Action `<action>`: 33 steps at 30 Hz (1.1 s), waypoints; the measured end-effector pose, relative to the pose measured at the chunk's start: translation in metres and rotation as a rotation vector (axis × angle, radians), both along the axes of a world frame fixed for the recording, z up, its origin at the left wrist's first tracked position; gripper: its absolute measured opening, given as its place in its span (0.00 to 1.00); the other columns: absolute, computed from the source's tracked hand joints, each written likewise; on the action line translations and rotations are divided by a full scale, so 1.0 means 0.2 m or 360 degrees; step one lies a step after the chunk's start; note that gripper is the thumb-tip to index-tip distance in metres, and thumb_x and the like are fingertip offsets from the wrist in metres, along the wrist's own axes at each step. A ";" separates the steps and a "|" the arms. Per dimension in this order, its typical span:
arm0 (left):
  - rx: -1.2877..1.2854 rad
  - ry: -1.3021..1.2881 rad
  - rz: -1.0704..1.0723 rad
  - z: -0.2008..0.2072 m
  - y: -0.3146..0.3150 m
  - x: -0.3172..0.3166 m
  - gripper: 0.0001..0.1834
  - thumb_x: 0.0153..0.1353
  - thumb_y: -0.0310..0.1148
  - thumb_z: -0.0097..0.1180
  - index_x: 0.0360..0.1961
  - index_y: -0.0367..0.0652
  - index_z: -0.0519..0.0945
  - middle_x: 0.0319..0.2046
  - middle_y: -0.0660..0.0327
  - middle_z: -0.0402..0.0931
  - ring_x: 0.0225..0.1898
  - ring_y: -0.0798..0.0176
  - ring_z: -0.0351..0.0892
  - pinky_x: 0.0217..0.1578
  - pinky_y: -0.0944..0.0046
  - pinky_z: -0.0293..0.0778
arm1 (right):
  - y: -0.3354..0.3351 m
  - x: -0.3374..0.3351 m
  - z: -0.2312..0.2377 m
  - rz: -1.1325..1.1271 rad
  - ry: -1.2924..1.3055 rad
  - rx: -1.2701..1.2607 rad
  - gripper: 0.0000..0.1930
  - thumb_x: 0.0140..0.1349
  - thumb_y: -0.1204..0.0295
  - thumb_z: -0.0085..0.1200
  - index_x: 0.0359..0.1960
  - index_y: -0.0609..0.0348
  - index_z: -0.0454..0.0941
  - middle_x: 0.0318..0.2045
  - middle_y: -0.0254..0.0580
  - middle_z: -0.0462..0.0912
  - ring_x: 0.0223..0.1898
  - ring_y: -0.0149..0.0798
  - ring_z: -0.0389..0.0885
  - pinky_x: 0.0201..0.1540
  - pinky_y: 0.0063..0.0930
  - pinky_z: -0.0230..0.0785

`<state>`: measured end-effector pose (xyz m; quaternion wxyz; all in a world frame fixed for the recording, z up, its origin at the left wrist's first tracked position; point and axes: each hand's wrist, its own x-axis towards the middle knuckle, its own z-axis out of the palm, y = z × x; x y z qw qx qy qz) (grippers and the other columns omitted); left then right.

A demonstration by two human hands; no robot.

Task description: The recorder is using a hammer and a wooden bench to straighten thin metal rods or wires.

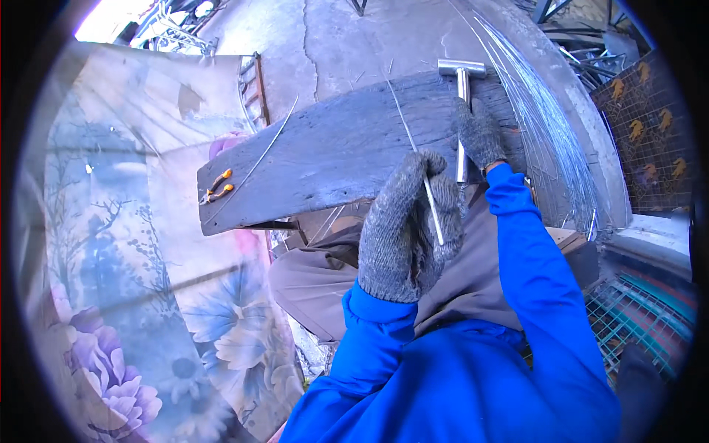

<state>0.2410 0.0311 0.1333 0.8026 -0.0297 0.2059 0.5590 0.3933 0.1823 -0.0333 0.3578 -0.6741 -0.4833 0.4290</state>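
Observation:
My left hand point(410, 225), in a grey knit glove, pinches a thin metal rod point(408, 122). The rod slants up and away over a dark wooden board point(325, 159), its near end sticking out below my fingers. To the right, my gloved right hand point(480, 134) is closed around the handle of a metal hammer point(461, 69). The hammer lies at the board's right part, its head toward the far edge. Pliers point(218, 186) with orange-and-black handles rest near the board's left end. Beside them, another thin rod point(264, 153) lies slantwise across the board.
A long bundle of shiny wires point(550, 122) lies on the concrete floor point(391, 33) to the right. Flowered cloth point(185, 251) hangs along the left. A grid panel point(642, 133) and green wire mesh point(628, 314) stand at the right. Metal frames sit at the far left.

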 end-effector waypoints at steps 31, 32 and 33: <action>0.0851 0.2293 0.0292 -0.03 -0.11 0.24 0.16 0.66 0.22 0.55 0.55 0.34 0.74 0.51 0.53 0.79 0.41 0.70 0.79 0.41 0.71 0.75 | 0.02 -0.04 -0.09 -0.0012 -0.0348 0.0215 0.26 0.67 0.47 0.46 0.39 0.63 0.75 0.34 0.65 0.80 0.40 0.64 0.80 0.43 0.54 0.71; 0.0834 0.2259 0.0323 -0.05 -0.12 0.24 0.16 0.66 0.22 0.55 0.55 0.34 0.75 0.51 0.53 0.80 0.41 0.71 0.80 0.40 0.71 0.75 | 0.02 -0.04 -0.09 -0.0034 -0.0441 0.0277 0.24 0.67 0.49 0.47 0.40 0.62 0.76 0.32 0.61 0.81 0.38 0.61 0.82 0.41 0.50 0.73; 0.0818 0.2224 0.0353 -0.07 -0.12 0.23 0.16 0.66 0.22 0.54 0.55 0.34 0.75 0.50 0.53 0.80 0.41 0.71 0.80 0.40 0.71 0.75 | 0.02 -0.04 -0.10 -0.0035 -0.0438 0.0276 0.24 0.67 0.49 0.47 0.40 0.62 0.76 0.32 0.61 0.81 0.38 0.61 0.82 0.41 0.50 0.73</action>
